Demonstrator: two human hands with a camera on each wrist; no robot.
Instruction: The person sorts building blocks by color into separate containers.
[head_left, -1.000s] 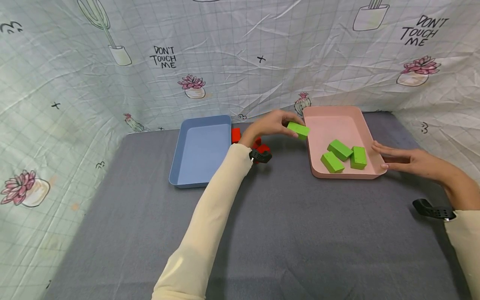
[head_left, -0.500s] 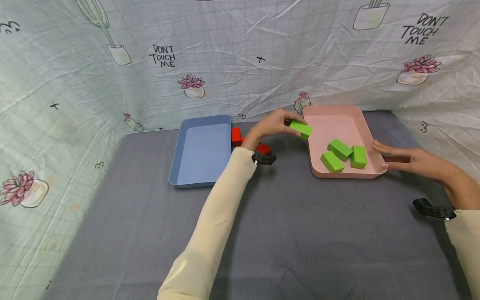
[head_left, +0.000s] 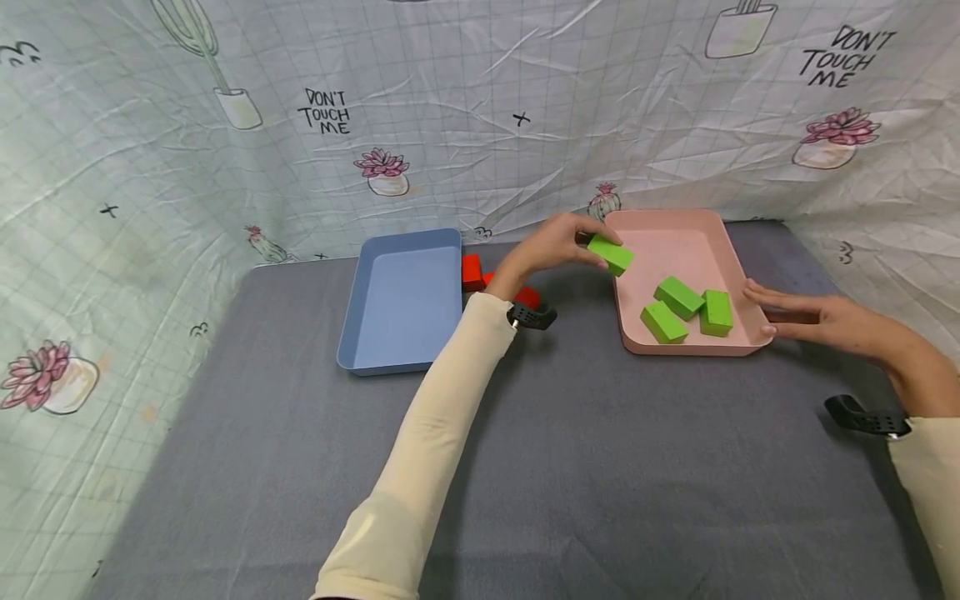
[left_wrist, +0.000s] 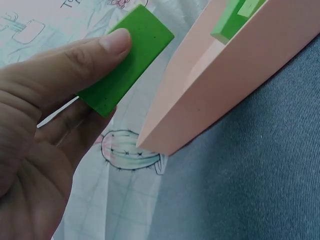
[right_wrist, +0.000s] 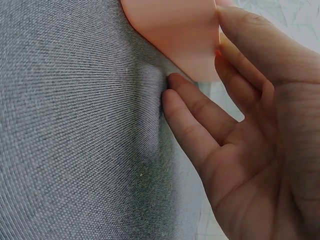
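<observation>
My left hand (head_left: 558, 242) pinches a green block (head_left: 611, 255) between thumb and fingers at the left rim of the pink tray (head_left: 667, 242). In the left wrist view the thumb lies across the face of the block (left_wrist: 132, 60), which is held tilted beside the tray wall (left_wrist: 200, 95). Three more green blocks lie in the near half of the tray, one of them a green block (head_left: 716, 313) at the right. My right hand (head_left: 832, 325) touches the tray's right side with fingers extended; in the right wrist view its thumb (right_wrist: 250, 30) meets the tray edge.
A blue tray (head_left: 401, 367) stands to the left on the grey cloth (head_left: 570, 467). Several red blocks, such as a red block (head_left: 471, 272), lie beside it, partly hidden by my left wrist. A printed curtain (head_left: 465, 100) rises behind the trays.
My left hand has moved slightly right with the green block, which now overlaps the pink tray's left rim more and is tilted more. My right hand has stayed at the tray's side.
</observation>
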